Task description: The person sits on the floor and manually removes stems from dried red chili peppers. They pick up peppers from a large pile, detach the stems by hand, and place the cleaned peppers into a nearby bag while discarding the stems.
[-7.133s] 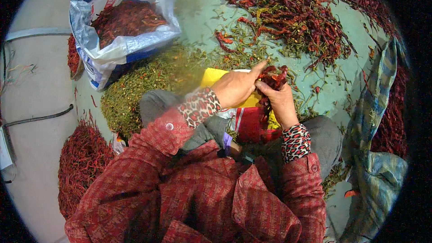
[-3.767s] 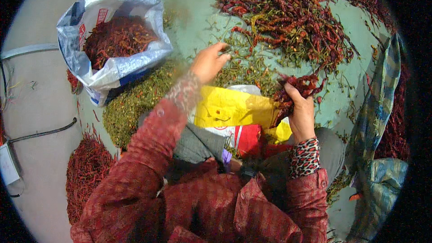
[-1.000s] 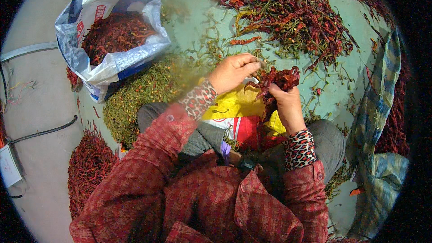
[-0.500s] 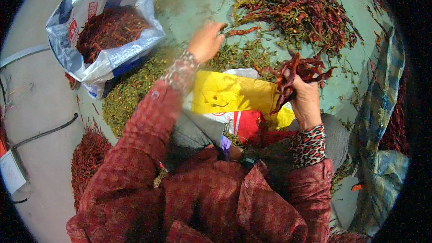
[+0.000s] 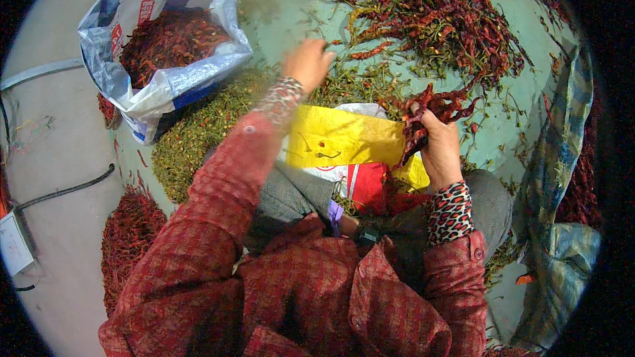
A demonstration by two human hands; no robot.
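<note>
My right hand [image 5: 442, 145] is closed around a bunch of dark red dried chilies [image 5: 444, 107], whose tips stick out past the thumb. It is over the right end of a yellow sheet [image 5: 350, 135] on my lap. Farther left, my left hand [image 5: 309, 65] reaches over the green floor, blurred, fingers curled. A small red bit shows at its fingertips; whether they grip it is unclear. Just right of it a single red chili [image 5: 372, 51] lies near the large heap of dried chilies with green stems [image 5: 430, 20].
At the left stands an open white and blue sack [image 5: 205, 69] partly filled with red chilies. Loose green stems [image 5: 198, 132] spread beside it. A red chili pile [image 5: 131, 238] is at lower left, near a black cable [image 5: 66, 188]. A checked blue tarp [image 5: 562, 158] lies at right.
The whole view has shifted slightly, moving the sack and heap a little right. My left hand appears slightly lower and farther right. My right hand still grips the chilies.
</note>
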